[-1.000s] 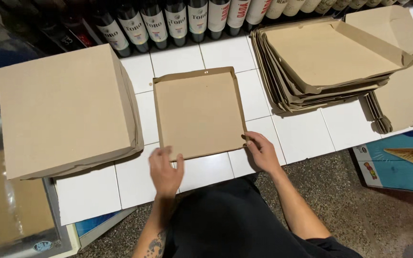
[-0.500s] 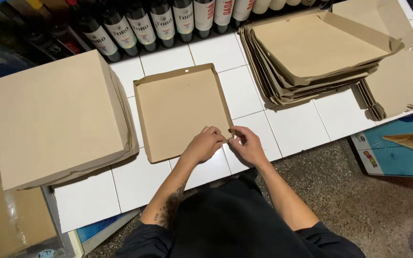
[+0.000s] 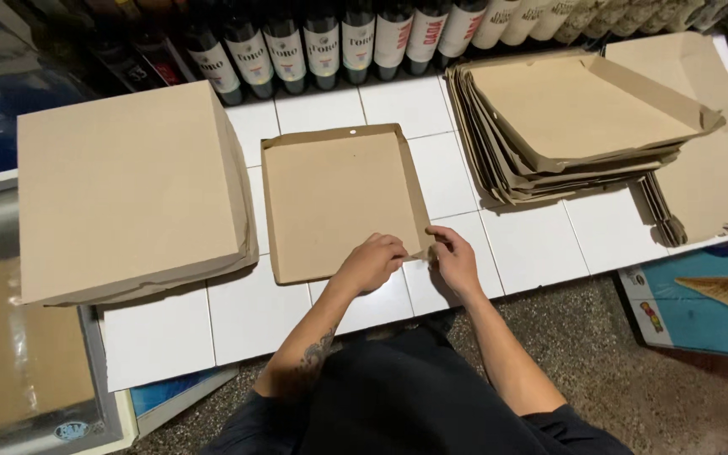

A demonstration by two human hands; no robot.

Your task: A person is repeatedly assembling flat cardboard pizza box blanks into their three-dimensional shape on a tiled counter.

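A shallow brown cardboard tray with low folded walls lies flat on the white tiled counter. Both my hands meet at its near right corner. My left hand rests on the tray's near edge with fingers curled at the corner flap. My right hand pinches the same corner from the outside, on the right wall. The corner flap itself is hidden under my fingers.
A pile of closed brown boxes sits at the left. A pile of unfolded cardboard blanks lies at the right, with loose sheets beside it. Dark bottles line the back. A glass-topped freezer stands lower left.
My left hand moved from the tray's near left part across to the near right corner and joined my right hand there. The view has shifted slightly.
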